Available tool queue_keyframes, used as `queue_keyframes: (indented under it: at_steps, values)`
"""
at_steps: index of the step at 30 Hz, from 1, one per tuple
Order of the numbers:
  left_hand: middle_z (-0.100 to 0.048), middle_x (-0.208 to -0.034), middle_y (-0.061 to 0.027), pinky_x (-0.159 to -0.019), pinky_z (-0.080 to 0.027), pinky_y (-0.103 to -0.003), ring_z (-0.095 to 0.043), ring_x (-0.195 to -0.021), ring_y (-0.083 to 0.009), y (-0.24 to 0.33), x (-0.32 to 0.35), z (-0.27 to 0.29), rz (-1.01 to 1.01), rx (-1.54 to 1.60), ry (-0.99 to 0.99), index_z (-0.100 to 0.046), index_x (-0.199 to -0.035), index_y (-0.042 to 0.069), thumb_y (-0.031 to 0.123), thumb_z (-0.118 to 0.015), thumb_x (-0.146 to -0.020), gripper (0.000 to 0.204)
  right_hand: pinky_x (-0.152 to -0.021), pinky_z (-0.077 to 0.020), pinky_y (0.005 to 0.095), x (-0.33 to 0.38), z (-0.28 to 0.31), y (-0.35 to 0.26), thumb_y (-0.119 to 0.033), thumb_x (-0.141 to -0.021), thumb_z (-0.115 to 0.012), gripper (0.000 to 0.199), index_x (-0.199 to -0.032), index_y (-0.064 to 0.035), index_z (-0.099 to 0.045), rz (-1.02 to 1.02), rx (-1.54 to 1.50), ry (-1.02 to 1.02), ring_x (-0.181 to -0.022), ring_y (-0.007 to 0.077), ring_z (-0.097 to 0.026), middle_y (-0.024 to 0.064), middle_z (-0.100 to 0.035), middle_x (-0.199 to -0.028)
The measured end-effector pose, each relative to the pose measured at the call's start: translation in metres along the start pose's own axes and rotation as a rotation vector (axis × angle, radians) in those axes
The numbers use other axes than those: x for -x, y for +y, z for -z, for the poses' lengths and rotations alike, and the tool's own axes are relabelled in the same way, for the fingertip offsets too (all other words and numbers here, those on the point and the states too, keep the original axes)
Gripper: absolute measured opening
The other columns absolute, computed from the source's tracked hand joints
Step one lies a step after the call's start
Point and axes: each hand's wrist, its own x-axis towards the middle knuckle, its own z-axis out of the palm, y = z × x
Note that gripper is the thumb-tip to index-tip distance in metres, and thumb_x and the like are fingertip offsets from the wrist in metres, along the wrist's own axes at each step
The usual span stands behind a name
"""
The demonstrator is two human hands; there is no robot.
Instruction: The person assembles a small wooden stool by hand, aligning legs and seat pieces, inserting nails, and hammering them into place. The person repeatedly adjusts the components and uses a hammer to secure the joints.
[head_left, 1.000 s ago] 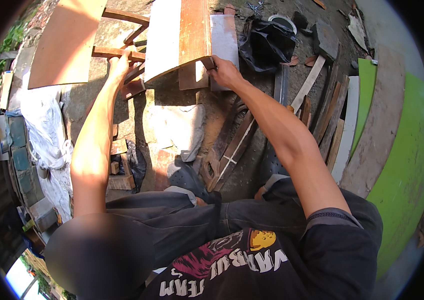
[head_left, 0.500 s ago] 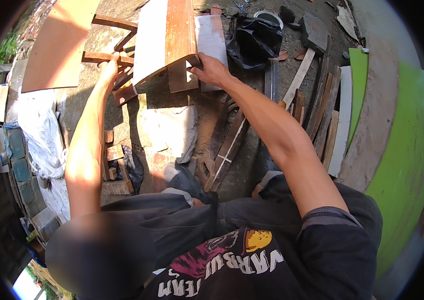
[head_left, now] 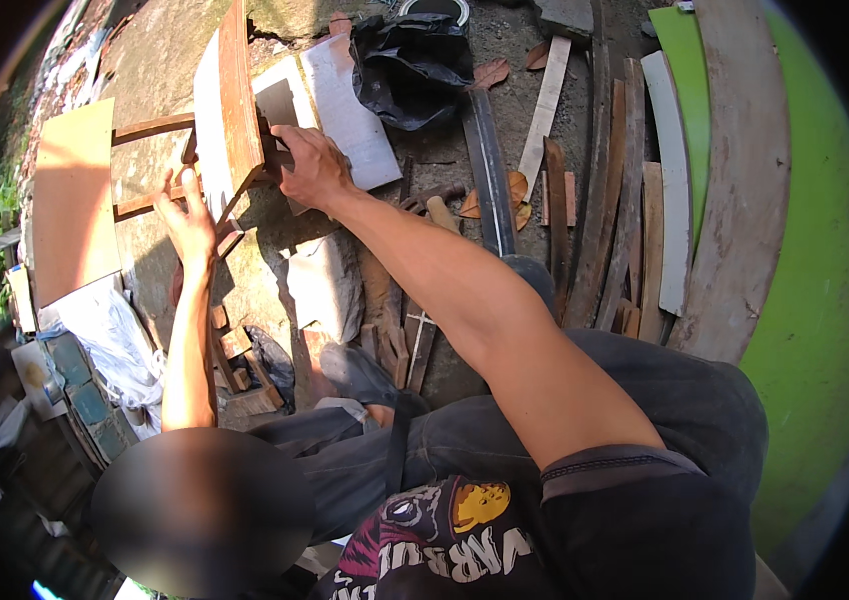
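Observation:
A wooden piece of furniture lies on its side ahead of me, its exact kind unclear. Brown rails [head_left: 153,130] run between a flat plywood panel [head_left: 75,205] and a brown-edged board [head_left: 237,95]. My right hand [head_left: 317,172] curls its fingers round the near end of the assembly, beside that board; the fingertips are partly hidden. Beside the lower rail, my left hand [head_left: 190,228] has its thumb and fingers apart and holds nothing. Behind my right hand lie pale flat sheets [head_left: 350,115].
A black plastic bag [head_left: 410,75] sits beyond my right hand. Long wood strips [head_left: 605,220] and a green board [head_left: 825,300] lie to the right. Wood offcuts [head_left: 255,400], a grey stone-like slab [head_left: 327,285] and white plastic sheeting [head_left: 110,335] are nearer me.
My view has swung, so the scene sits farther left and the green board shows more. My left hand has loosened from the rail and spread its fingers. The right hand stays at the brown-edged board.

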Motion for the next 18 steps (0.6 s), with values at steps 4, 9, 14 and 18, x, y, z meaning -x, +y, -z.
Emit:
queue_keyframes:
  at_steps: [4,9,14,18]
  values:
    - [-0.044,-0.144,-0.0202,-0.112,-0.032,-0.046,-0.041,-0.136,-0.0341,0.039,0.011,-0.004,-0.451,-0.006,-0.163,-0.046,-0.139,0.003,0.042,-0.069,-0.089,0.068,-0.091,-0.0499,0.0445,0.001,0.004,0.005,-0.009,-0.077,-0.068,0.045,-0.121,-0.0074,-0.059,0.001,-0.037,0.02,-0.105,0.0374,-0.061,0.0173,-0.066,-0.112]
    - [-0.047,-0.141,-0.0214,-0.111,-0.035,-0.045,-0.044,-0.133,-0.0362,0.078,0.02,-0.02,-0.637,-0.175,-0.224,-0.044,-0.14,0.002,0.025,-0.08,-0.079,0.074,-0.092,-0.0482,0.0439,-0.002,0.009,0.011,-0.016,-0.078,-0.071,0.043,-0.119,-0.0099,-0.059,-0.008,-0.076,-0.015,-0.106,0.0337,-0.061,0.0136,-0.066,-0.109]
    - [-0.049,-0.138,-0.0215,-0.11,-0.037,-0.043,-0.047,-0.13,-0.0365,0.065,0.017,-0.036,-0.557,-0.152,-0.209,-0.044,-0.14,0.001,0.019,-0.079,-0.079,0.074,-0.088,-0.0506,0.0447,-0.006,0.017,0.016,-0.016,-0.079,-0.071,0.043,-0.119,-0.0077,-0.058,0.048,-0.089,-0.022,-0.101,0.0378,-0.062,0.0173,-0.065,-0.107]
    - [-0.05,-0.137,-0.0202,-0.11,-0.037,-0.042,-0.047,-0.13,-0.0353,0.056,0.013,-0.041,-0.526,-0.143,-0.216,-0.044,-0.141,0.002,0.012,-0.074,-0.079,0.07,-0.088,-0.0502,0.0458,-0.011,0.019,0.02,-0.016,-0.078,-0.071,0.052,-0.126,-0.0082,-0.053,0.055,-0.107,-0.04,-0.101,0.039,-0.061,0.0183,-0.065,-0.105]
